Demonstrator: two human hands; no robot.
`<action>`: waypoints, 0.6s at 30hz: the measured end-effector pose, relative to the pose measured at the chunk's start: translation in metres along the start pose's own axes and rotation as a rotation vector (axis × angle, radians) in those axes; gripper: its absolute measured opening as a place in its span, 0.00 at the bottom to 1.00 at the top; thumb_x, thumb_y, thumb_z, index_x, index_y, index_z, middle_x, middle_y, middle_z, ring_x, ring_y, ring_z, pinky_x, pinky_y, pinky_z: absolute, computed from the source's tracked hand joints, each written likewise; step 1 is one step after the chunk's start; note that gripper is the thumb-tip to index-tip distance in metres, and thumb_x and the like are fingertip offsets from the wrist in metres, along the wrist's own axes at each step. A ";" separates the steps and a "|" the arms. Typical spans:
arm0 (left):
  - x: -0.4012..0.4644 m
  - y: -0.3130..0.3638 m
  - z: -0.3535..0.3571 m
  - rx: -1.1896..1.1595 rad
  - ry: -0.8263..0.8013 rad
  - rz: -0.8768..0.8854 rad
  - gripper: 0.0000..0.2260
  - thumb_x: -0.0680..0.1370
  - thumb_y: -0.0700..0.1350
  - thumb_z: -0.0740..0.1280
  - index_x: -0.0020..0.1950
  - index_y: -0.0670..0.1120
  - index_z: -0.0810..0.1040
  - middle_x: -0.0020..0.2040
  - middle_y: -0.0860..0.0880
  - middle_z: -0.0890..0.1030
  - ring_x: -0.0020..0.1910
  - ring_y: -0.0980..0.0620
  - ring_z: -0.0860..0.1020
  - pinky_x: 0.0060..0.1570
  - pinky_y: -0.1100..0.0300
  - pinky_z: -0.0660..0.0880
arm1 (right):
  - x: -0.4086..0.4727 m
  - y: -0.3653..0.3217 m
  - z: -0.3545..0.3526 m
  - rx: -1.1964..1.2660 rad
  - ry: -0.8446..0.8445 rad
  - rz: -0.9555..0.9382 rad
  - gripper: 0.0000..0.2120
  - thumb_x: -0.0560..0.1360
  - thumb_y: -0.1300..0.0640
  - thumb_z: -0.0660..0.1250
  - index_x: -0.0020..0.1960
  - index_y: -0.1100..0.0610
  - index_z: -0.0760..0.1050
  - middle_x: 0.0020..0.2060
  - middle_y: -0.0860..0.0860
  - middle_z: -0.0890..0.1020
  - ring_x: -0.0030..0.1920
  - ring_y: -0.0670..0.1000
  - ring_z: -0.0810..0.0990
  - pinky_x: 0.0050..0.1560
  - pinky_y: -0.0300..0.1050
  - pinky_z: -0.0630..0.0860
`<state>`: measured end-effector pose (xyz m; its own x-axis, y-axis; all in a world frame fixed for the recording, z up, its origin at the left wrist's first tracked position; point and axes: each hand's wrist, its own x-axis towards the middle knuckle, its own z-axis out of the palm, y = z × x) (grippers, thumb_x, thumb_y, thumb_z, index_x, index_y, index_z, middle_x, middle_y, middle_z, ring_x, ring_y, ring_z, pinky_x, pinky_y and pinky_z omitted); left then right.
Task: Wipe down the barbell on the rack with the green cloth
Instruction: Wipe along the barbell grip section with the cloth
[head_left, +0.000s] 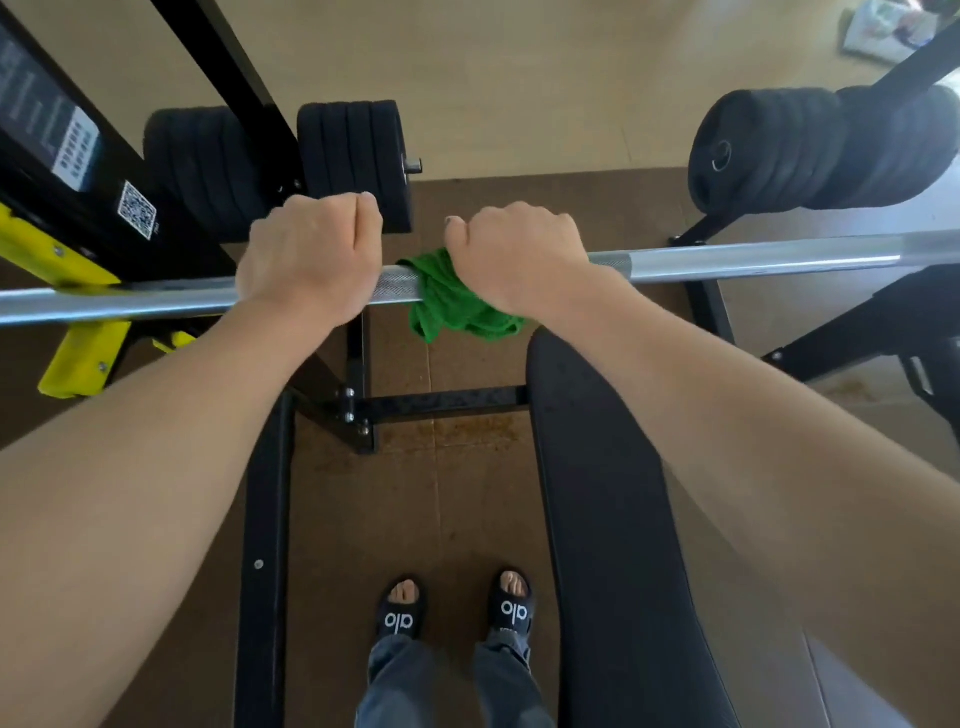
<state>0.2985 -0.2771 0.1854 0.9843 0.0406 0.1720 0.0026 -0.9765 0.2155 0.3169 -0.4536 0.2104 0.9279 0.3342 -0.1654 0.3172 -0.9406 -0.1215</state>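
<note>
A long silver steel barbell (727, 260) runs across the view from left to right, resting at its left end on a yellow bracket (78, 312) of the black steel rack (104, 171). The left hand (306, 254) grips the bare knurled bar, fingers curled shut over it. Just beside it, the right hand (519, 249) presses a crumpled green cloth (447, 306) around the bar, fingers clamped on cloth and bar together; loose folds hang below. A black padded bench (613, 519) lies underneath, with black weight plates (353, 156) stored behind.
</note>
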 end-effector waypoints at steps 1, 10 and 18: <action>0.000 -0.001 0.000 -0.005 -0.006 -0.002 0.23 0.85 0.51 0.50 0.40 0.43 0.77 0.32 0.45 0.75 0.30 0.42 0.76 0.32 0.50 0.76 | -0.006 0.007 0.001 -0.035 0.026 -0.037 0.15 0.85 0.51 0.50 0.46 0.56 0.69 0.33 0.51 0.70 0.38 0.57 0.75 0.42 0.51 0.70; 0.001 -0.004 0.005 0.029 0.009 0.058 0.21 0.84 0.50 0.50 0.38 0.46 0.73 0.29 0.49 0.71 0.26 0.48 0.72 0.27 0.57 0.69 | -0.044 0.090 0.018 -0.170 0.406 0.151 0.24 0.85 0.53 0.50 0.36 0.59 0.73 0.25 0.53 0.68 0.27 0.55 0.65 0.34 0.49 0.64; 0.001 -0.002 0.007 0.063 0.007 0.113 0.19 0.84 0.50 0.50 0.40 0.47 0.73 0.29 0.50 0.71 0.23 0.51 0.70 0.23 0.62 0.61 | -0.012 -0.012 0.028 -0.215 0.332 0.105 0.27 0.86 0.49 0.49 0.30 0.52 0.67 0.20 0.46 0.65 0.21 0.49 0.61 0.31 0.45 0.56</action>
<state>0.3007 -0.2766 0.1786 0.9776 -0.0688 0.1989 -0.0966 -0.9863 0.1335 0.2962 -0.4443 0.1864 0.9591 0.2313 0.1633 0.2185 -0.9714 0.0926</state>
